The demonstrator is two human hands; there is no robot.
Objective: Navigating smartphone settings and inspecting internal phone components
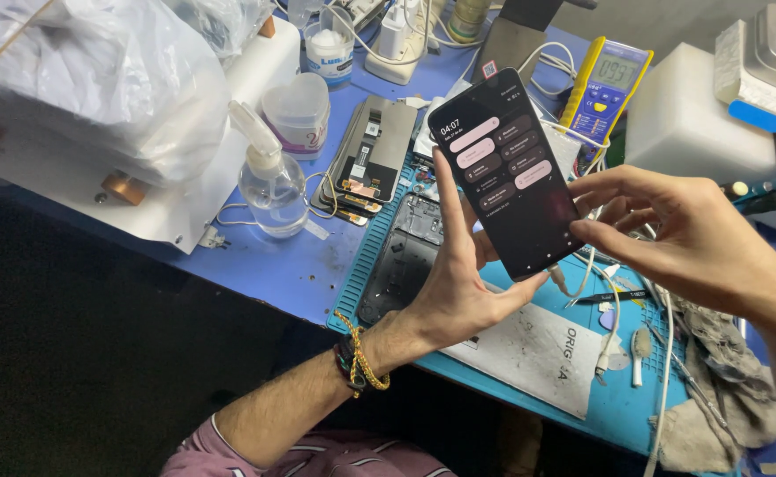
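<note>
Head view: left hand [454, 296] clamped around lit phone [507, 172], tilted above blue mat [622, 397]; right hand [684, 234] fingers at its right edge, contact probably light.
</note>
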